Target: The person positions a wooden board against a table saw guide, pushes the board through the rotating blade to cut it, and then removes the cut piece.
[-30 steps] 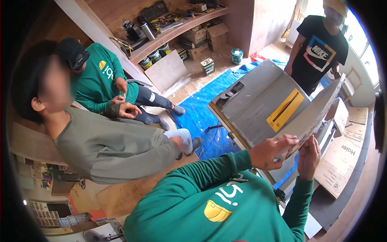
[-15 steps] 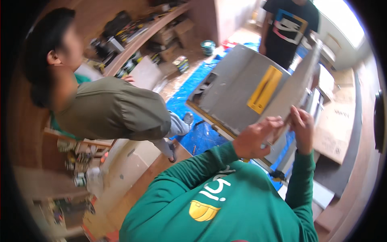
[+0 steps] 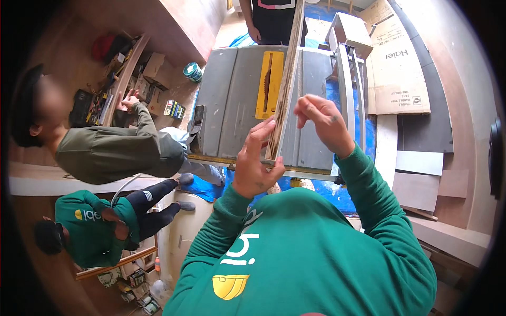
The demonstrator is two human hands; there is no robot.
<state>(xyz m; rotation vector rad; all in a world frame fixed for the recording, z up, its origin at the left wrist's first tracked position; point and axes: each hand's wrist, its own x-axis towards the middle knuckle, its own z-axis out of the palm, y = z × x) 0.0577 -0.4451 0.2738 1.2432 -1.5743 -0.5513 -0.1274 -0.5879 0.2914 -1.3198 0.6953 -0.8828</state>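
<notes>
A long wooden board (image 3: 288, 79) with a rough brown edge runs away from me over the grey top of a table saw (image 3: 226, 95). Around the board's near end, my left hand (image 3: 254, 167) has its thumb on one side and its fingers on the other. My right hand (image 3: 326, 125) is raised to the right of the board, apart from it, with its fingers curled in. Whatever those fingers may hold is hidden. Left of the board lies the saw's yellow insert plate (image 3: 262, 102), with the blade (image 3: 267, 81) showing in its slot.
Beyond the saw stands a person in a dark shirt (image 3: 271, 23). To the left are a person in an olive top (image 3: 118, 150) and another in green (image 3: 89, 224). Metal rails (image 3: 345, 79) and flattened cardboard (image 3: 395, 68) are at right. Blue sheeting (image 3: 203, 188) covers the floor.
My view has swung round, so the saw and board now point straight ahead. My right hand has come off the board to the right; my left stays at its near end.
</notes>
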